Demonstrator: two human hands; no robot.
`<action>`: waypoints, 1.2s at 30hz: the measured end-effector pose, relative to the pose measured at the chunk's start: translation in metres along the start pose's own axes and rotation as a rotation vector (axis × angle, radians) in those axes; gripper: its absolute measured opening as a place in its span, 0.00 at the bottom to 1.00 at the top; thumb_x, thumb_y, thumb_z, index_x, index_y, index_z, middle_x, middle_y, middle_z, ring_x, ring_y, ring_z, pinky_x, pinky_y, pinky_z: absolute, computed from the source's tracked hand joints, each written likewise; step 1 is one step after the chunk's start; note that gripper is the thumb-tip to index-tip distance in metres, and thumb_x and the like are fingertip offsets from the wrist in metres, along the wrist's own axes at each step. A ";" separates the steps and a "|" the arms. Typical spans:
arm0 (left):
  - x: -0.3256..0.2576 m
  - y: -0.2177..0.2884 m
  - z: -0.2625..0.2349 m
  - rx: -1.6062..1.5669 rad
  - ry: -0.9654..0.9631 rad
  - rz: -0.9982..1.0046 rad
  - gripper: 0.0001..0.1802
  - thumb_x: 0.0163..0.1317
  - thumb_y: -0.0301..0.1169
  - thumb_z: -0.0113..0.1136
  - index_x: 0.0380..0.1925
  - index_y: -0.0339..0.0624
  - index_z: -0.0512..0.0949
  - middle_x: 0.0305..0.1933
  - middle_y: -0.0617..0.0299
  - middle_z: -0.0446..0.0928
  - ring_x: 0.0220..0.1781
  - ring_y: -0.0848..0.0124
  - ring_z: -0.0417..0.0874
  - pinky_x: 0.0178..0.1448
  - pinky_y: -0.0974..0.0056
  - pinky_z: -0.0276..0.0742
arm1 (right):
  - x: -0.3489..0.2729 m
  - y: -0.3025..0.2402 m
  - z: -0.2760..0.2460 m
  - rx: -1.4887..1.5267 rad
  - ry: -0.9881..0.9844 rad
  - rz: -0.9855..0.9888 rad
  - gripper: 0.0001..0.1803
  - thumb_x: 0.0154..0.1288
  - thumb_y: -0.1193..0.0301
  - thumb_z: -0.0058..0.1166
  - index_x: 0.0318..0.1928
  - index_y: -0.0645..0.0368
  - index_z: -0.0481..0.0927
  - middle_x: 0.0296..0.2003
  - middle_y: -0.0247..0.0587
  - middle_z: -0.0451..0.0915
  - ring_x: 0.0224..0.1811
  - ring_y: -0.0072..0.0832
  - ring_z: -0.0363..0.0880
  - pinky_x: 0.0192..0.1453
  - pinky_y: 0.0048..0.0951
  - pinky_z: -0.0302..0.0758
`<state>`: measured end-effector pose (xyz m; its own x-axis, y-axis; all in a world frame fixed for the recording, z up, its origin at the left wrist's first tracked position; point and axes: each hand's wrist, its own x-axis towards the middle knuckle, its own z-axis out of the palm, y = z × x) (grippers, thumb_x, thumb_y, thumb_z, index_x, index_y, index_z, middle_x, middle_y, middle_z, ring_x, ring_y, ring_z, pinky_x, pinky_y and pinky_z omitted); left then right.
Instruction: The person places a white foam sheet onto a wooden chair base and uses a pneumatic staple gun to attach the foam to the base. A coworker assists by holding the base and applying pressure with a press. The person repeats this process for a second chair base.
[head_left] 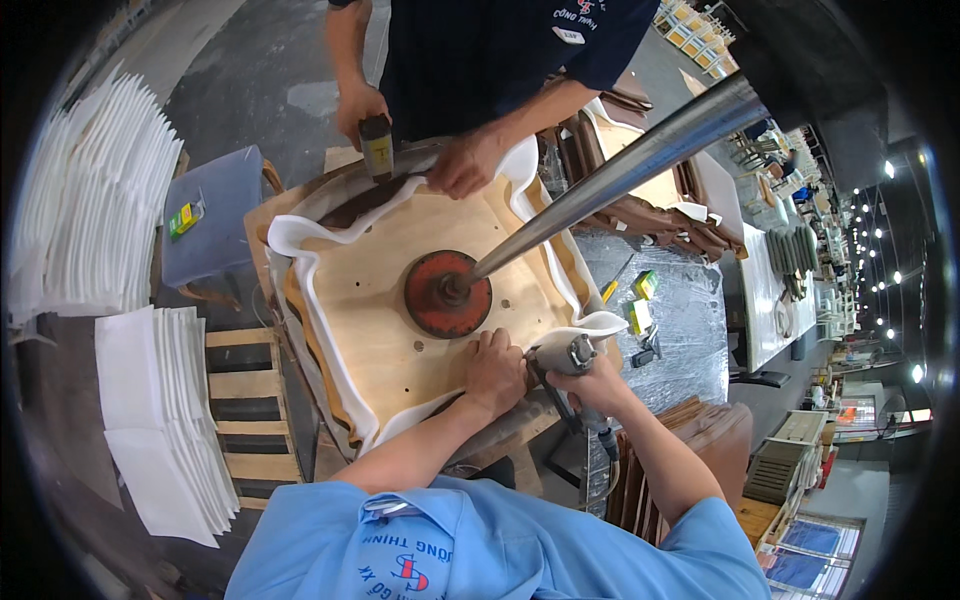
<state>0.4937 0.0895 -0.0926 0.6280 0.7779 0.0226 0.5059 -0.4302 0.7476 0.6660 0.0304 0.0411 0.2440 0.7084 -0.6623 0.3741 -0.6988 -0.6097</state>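
Observation:
A plywood seat board (380, 290) lies in front of me, with white padding (325, 335) and brown cover material standing up around its rim. On the near edge my left hand (495, 372) is closed, its fingers curled over the folded cover edge. My right hand (598, 385) is wrapped round a pneumatic staple gun (560, 353), whose nose is at the board's near right corner, beside my left hand. A round red press disc (448, 293) on a metal shaft (620, 180) rests on the middle of the board.
Across the board, a co-worker's hand holds another staple gun (377, 148); the other hand (468, 165) grips the far edge. White sheets are stacked at left, near a wooden pallet (245, 384) and a blue seat (215, 215). Brown panels (690, 455) stand at right; an air hose trails from my tool.

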 end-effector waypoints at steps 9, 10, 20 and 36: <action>0.008 0.002 -0.004 -0.003 0.001 0.000 0.09 0.65 0.35 0.70 0.35 0.41 0.89 0.53 0.52 0.78 0.63 0.51 0.74 0.65 0.45 0.69 | 0.012 -0.006 0.000 -0.096 -0.010 0.018 0.16 0.73 0.67 0.74 0.54 0.63 0.88 0.32 0.38 0.88 0.21 0.24 0.82 0.26 0.34 0.78; 0.008 0.002 -0.004 0.007 0.001 -0.001 0.09 0.65 0.36 0.70 0.35 0.41 0.90 0.53 0.52 0.78 0.63 0.51 0.75 0.66 0.45 0.69 | 0.012 -0.008 0.002 -0.094 -0.008 -0.002 0.16 0.72 0.66 0.74 0.54 0.62 0.88 0.33 0.39 0.88 0.21 0.25 0.82 0.27 0.34 0.78; -0.001 -0.001 -0.019 0.092 -0.102 0.032 0.14 0.66 0.40 0.72 0.38 0.40 0.92 0.55 0.50 0.80 0.65 0.51 0.75 0.68 0.44 0.70 | 0.010 -0.002 0.000 -0.048 0.042 -0.036 0.18 0.71 0.65 0.77 0.54 0.61 0.89 0.28 0.34 0.86 0.22 0.25 0.82 0.29 0.34 0.80; -0.003 -0.010 -0.011 0.013 -0.042 0.041 0.12 0.69 0.36 0.65 0.39 0.40 0.91 0.52 0.52 0.80 0.63 0.50 0.76 0.68 0.46 0.70 | 0.002 0.004 0.011 -0.027 -0.002 -0.017 0.18 0.71 0.66 0.75 0.54 0.64 0.88 0.29 0.34 0.85 0.23 0.22 0.81 0.27 0.31 0.77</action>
<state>0.4803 0.0961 -0.0926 0.6728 0.7394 0.0252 0.4864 -0.4678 0.7380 0.6579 0.0281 0.0329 0.2360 0.7198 -0.6528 0.4017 -0.6840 -0.6090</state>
